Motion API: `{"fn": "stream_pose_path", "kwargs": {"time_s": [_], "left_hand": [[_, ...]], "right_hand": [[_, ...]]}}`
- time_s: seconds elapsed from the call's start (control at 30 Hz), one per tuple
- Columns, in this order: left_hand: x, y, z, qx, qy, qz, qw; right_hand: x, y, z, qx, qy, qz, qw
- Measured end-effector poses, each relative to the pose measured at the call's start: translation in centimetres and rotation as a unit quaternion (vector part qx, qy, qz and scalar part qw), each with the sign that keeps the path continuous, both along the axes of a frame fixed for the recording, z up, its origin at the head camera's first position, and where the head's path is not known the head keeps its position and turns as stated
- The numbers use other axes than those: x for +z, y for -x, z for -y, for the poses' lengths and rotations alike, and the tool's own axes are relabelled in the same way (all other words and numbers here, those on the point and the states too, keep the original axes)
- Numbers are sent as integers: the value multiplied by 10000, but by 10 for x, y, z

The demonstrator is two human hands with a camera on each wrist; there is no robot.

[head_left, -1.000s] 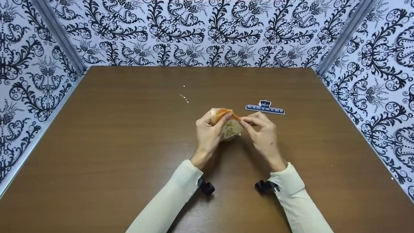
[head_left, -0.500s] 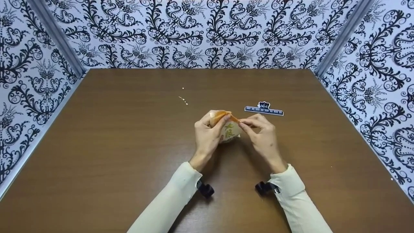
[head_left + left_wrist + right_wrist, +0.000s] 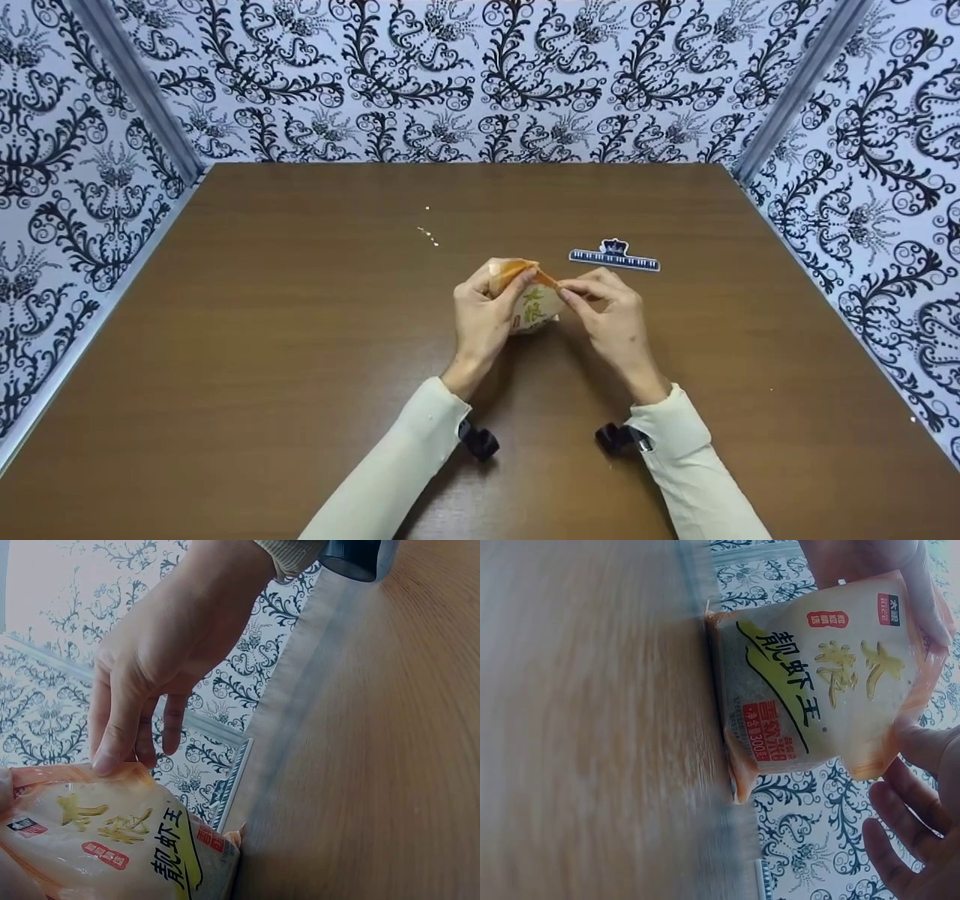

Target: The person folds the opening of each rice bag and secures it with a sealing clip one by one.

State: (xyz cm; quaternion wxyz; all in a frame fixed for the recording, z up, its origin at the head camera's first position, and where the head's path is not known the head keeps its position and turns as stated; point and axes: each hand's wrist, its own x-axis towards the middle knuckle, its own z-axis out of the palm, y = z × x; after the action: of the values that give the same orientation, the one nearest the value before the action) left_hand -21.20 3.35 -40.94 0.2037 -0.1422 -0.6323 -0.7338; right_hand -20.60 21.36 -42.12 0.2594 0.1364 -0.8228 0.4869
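A small cream and orange bag of rice [image 3: 534, 304] with gold characters stands upright on the table, its orange top bunched up. My left hand [image 3: 482, 315] grips the bag's upper left, thumb on the front; in the right wrist view that left hand [image 3: 922, 585] covers the top corner. With thumb and forefinger, my right hand [image 3: 611, 315] pinches the orange edge at the upper right. Its other fingers hang loose in the left wrist view, where the right hand [image 3: 165, 637] shows above the bag [image 3: 112, 832]. Most left-hand fingers are hidden behind the bag.
A clip [image 3: 615, 255] with a piano-key pattern and crown-shaped top lies on the table [image 3: 262, 337] just beyond my right hand. Several white grains [image 3: 428, 235] are scattered farther left. Patterned walls [image 3: 480, 82] enclose the table at the back and sides.
Both hands keep their hold on the bag in nearly the same place. The whole head view shifts slightly; the clip and grains stay where they were.
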Motion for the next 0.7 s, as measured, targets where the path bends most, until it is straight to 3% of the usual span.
{"fn": "stream_pose_path", "kwargs": {"time_s": [0.37,0.7], "left_hand": [[3,0,0,-39,1,19,10000],[1,0,0,-61,-67,-31,10000]], "right_hand": [[2,1,-2,37,-14,-43,10000],[2,0,-5,-2,-107,234,9997]]}}
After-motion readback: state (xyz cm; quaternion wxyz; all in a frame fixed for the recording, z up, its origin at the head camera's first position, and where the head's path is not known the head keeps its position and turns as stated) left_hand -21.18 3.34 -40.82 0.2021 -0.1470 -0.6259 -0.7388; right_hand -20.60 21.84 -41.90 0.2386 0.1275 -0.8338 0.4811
